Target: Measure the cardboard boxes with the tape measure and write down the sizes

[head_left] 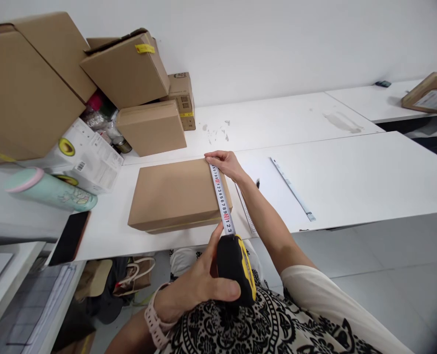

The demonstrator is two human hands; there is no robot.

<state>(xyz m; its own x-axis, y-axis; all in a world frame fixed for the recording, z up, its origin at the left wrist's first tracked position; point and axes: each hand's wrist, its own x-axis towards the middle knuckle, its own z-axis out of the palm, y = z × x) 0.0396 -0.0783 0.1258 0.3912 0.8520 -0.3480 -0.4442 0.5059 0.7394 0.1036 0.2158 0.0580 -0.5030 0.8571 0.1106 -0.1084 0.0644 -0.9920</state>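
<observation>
From the wearer's head, the one camera looks forward and down, close over the desk (358, 172), with white wall (277, 44) across the frame's top.

Mint bottle (52, 189) beside avocado-printed carton (97, 164); phone (70, 238) near; probably paper bag (140, 282) below

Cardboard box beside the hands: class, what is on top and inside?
On the cardboard box, near its right end, runs a tape-measure blade, held by the right hand. Whatever is inside is covered.
</observation>
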